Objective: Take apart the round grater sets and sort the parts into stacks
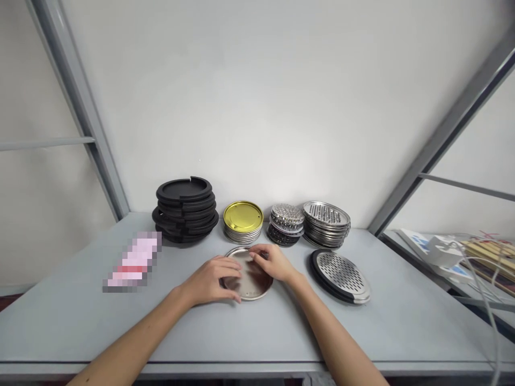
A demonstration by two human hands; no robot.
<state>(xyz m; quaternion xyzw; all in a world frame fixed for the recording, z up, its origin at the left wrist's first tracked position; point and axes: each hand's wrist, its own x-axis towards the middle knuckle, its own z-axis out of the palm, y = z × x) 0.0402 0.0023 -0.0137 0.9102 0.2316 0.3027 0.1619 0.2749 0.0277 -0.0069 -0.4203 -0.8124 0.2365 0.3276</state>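
A round silver metal lid (251, 279) lies flat on the grey table (257, 327), in the middle. My left hand (211, 281) rests on its left edge, fingers curled round the rim. My right hand (273, 262) grips its upper right rim with bent fingers. Both hands hold the lid between them. Just to the right lies a perforated oval grater plate in a black frame (341, 275).
Along the wall stand a stack of black rings (185, 209), a pile of lids with a gold one on top (242, 221), a stack of small perforated discs (286, 222) and a stack of grater plates (325, 224). A pink blurred item (134, 261) lies left. Papers and cables (462, 252) sit far right.
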